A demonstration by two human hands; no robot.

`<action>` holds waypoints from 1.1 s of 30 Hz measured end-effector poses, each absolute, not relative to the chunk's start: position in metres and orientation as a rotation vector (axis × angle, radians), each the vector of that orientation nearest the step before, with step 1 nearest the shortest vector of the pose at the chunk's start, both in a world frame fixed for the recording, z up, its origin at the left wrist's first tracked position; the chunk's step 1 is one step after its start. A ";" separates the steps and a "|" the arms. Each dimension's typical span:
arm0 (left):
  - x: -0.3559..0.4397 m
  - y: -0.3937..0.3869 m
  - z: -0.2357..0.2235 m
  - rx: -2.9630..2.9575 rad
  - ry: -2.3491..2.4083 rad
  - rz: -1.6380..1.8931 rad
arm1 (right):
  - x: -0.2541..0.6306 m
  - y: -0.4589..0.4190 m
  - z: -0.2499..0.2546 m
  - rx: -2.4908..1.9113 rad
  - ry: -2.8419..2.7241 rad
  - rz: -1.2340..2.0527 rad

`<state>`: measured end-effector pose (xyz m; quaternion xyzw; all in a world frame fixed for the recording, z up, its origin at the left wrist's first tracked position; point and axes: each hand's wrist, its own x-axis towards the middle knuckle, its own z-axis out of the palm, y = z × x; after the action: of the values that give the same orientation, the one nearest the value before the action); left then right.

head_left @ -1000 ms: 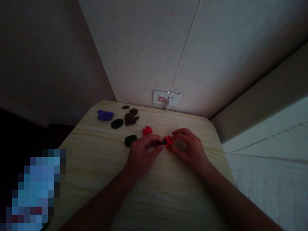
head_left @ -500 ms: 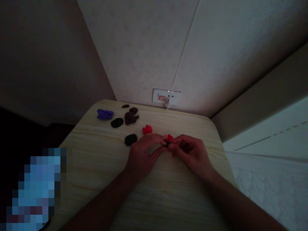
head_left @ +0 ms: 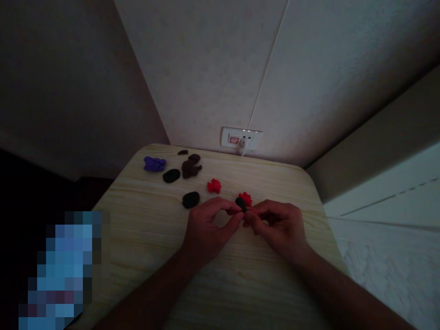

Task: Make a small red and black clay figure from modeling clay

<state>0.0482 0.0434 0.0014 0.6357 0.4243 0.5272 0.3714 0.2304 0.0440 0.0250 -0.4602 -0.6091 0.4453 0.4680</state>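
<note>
Held black lump, illegible red socket label

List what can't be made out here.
All in the head view:
Lower end of the small black piece: covered by left hand and right hand.
Near edge of the scalloped red piece: behind fingers.
Bright patch, lower left: pixelated.
Marks on the wall socket: too small.

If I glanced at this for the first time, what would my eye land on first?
Probably the bright red lump just beyond the fingertips, with a second red lump lying to its left on the pale wooden table. Next, perhaps, the left hand and right hand, meeting over a small black piece. The purple lump near the table's far left corner also stands out.
</note>
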 end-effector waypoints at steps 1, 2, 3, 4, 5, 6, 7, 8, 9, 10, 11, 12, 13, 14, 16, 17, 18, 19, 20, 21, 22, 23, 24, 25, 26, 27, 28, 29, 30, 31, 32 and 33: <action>0.048 0.043 0.002 1.622 1.081 1.352 | 0.230 0.044 0.024 -1.126 -1.482 1.108; 0.047 0.043 0.002 1.616 1.074 1.351 | 0.230 0.043 0.024 -1.125 -1.468 1.129; 0.047 0.043 0.003 1.610 1.065 1.352 | 0.230 0.043 0.024 -1.124 -1.453 1.151; 0.047 0.043 0.003 1.601 1.057 1.350 | 0.230 0.043 0.023 -1.123 -1.438 1.177; 0.047 0.043 0.004 1.591 1.048 1.349 | 0.229 0.044 0.023 -1.124 -1.423 1.203; 0.047 0.043 0.005 1.577 1.040 1.350 | 0.229 0.044 0.024 -1.125 -1.405 1.226; 0.047 0.044 0.005 1.562 1.032 1.348 | 0.228 0.044 0.024 -1.125 -1.383 1.245; 0.047 0.044 0.005 1.546 1.026 1.344 | 0.228 0.045 0.025 -1.124 -1.360 1.261; 0.047 0.045 0.005 1.527 1.023 1.341 | 0.227 0.046 0.026 -1.123 -1.337 1.275; 0.047 0.046 0.005 1.513 1.021 1.336 | 0.227 0.046 0.028 -1.122 -1.317 1.291; 0.047 0.046 0.006 1.513 1.019 1.331 | 0.227 0.047 0.029 -1.123 -1.301 1.310; 0.046 0.047 0.006 1.540 1.023 1.325 | 0.226 0.047 0.030 -1.124 -1.293 1.332; 0.045 0.048 0.006 1.593 1.037 1.321 | 0.226 0.047 0.031 -1.124 -1.292 1.357; 0.044 0.049 0.006 1.663 1.055 1.323 | 0.226 0.047 0.031 -1.123 -1.293 1.377; 0.042 0.050 0.007 1.799 1.063 1.323 | 0.226 0.046 0.031 -1.110 -1.295 1.406; 0.041 0.051 0.007 1.836 1.041 1.318 | 0.226 0.046 0.030 -1.101 -1.297 1.415; 0.041 0.051 0.006 1.843 1.005 1.312 | 0.226 0.046 0.030 -1.095 -1.305 1.420; 0.041 0.052 0.006 1.830 0.965 1.307 | 0.226 0.046 0.029 -1.087 -1.317 1.417; 0.041 0.052 0.005 1.807 0.939 1.304 | 0.226 0.047 0.028 -1.081 -1.335 1.401; 0.041 0.053 0.004 1.772 0.936 1.309 | 0.228 0.049 0.026 -1.080 -1.360 1.364; 0.041 0.054 0.003 1.722 0.956 1.325 | 0.229 0.051 0.025 -1.094 -1.387 1.299; 0.041 0.055 0.003 1.658 0.988 1.351 | 0.232 0.054 0.024 -1.122 -1.419 1.205; 0.041 0.056 0.002 1.580 1.024 1.381 | 0.235 0.057 0.023 -1.161 -1.453 1.085; 0.041 0.057 0.002 1.502 1.052 1.410 | 0.239 0.060 0.022 -1.209 -1.492 0.949; 0.042 0.058 0.003 1.428 1.071 1.438 | 0.243 0.063 0.021 -1.252 -1.543 0.815; 0.042 0.059 0.003 1.368 1.081 1.460 | 0.246 0.066 0.021 -1.275 -1.604 0.696; 0.042 0.060 0.004 1.322 1.084 1.477 | 0.249 0.068 0.020 -1.282 -1.676 0.611; 0.042 0.061 0.005 1.290 1.089 1.483 | 0.250 0.069 0.020 -1.280 -1.744 0.557; 0.043 0.062 0.006 1.266 1.097 1.482 | 0.251 0.070 0.020 -1.273 -1.806 0.528; 0.043 0.062 0.007 1.246 1.108 1.477 | 0.251 0.071 0.020 -1.266 -1.858 0.517; 0.043 0.062 0.008 1.228 1.121 1.471 | 0.251 0.071 0.020 -1.260 -1.895 0.514; 0.044 0.063 0.009 1.216 1.132 1.464 | 0.250 0.071 0.020 -1.260 -1.919 0.514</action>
<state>0.0438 0.0626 0.0087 0.4910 0.4574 0.5913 0.4472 0.2497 0.0714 0.0196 -0.4943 -0.7532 0.2018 0.3843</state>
